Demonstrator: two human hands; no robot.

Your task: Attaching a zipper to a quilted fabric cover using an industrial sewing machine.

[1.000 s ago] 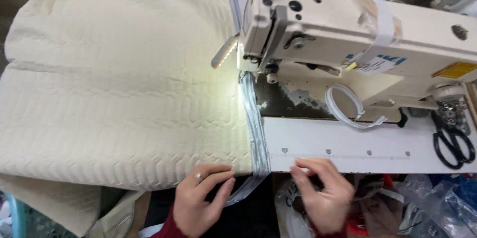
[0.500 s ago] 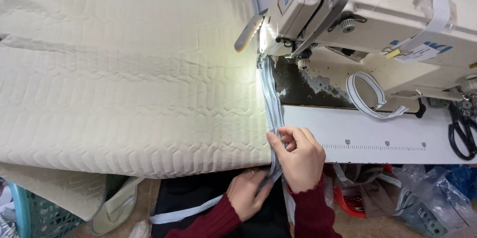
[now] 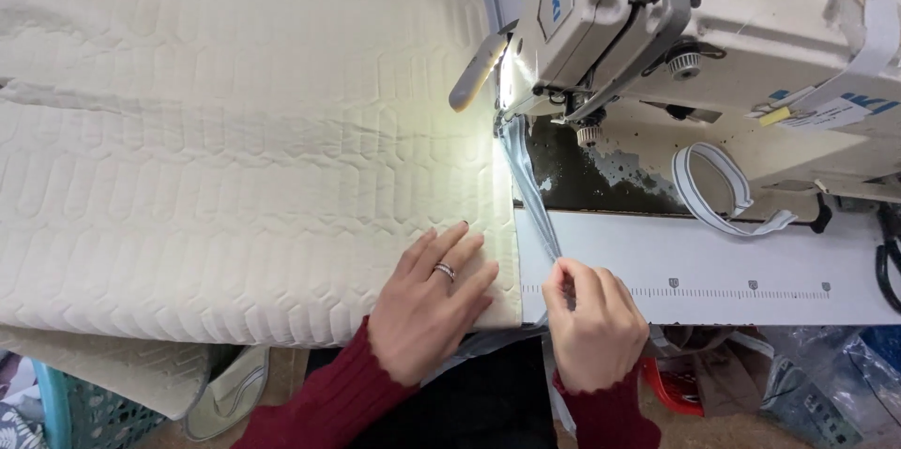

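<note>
The left hand (image 3: 427, 304) lies flat and open on the near right corner of the cream quilted panel (image 3: 235, 158), fingers spread toward one o'clock, gripping nothing; the right hand (image 3: 593, 322) pinches the grey binding tape (image 3: 535, 196) between thumb and fingertips, just past the panel's right edge. The tape sits along that edge, its long axis running from the pinch up toward eleven o'clock to the presser foot under the sewing machine (image 3: 713, 27), where the lamp glares; its far end points into the foot, its near end drops off the white ruled table edge (image 3: 732, 271) at six o'clock. The risk, as I judge it: a slack or sideways pull could let the tape drift off the edge and miss the seam; the heavy panel hanging at seven o'clock could drag the work askew; fingers close to the feed line could creep toward the needle.
</note>
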